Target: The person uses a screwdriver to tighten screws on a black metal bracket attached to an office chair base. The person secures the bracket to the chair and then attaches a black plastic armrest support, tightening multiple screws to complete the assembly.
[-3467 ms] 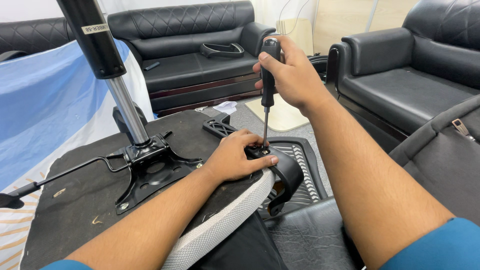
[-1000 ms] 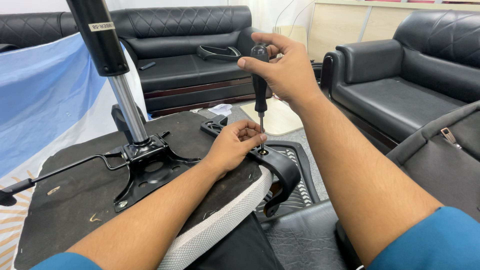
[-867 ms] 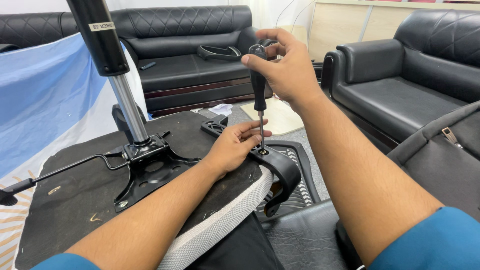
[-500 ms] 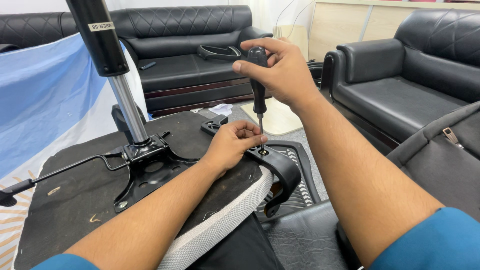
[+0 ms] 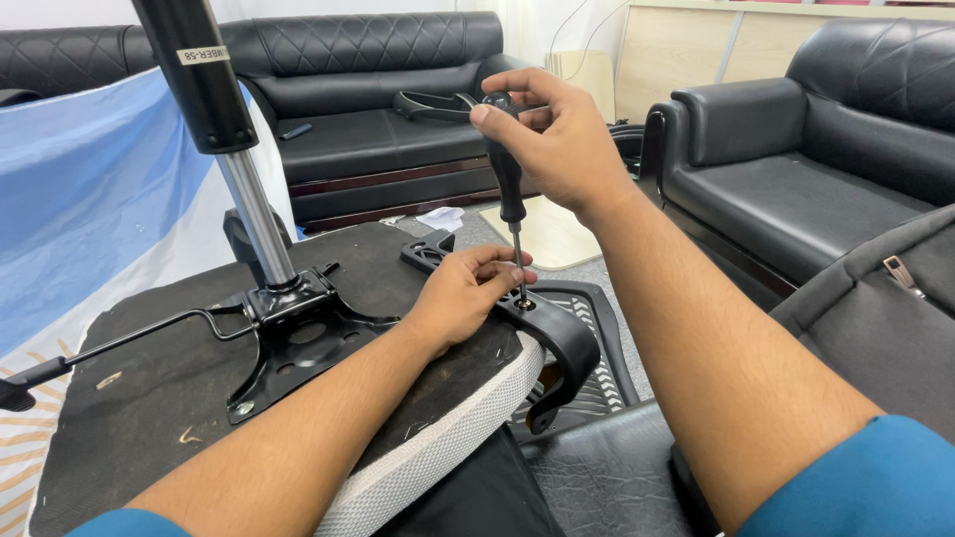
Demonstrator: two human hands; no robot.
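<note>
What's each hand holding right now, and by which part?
Right hand grips the screwdriver by the top of its black handle, shaft upright. Left hand rests on the black armrest bracket, fingers steadying the shaft near its tip.

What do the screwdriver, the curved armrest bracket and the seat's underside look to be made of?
Screwdriver, gripped by the right hand: thin bright shaft, likely steel; black handle with a soft sheen, probably plastic or rubber. Armrest bracket, steadied by the left hand: smooth, moulded, semi-gloss black, apparently plastic. Seat underside: matte dark cloth, seemingly stapled over a board, with pale woven fabric along the edge.
</note>
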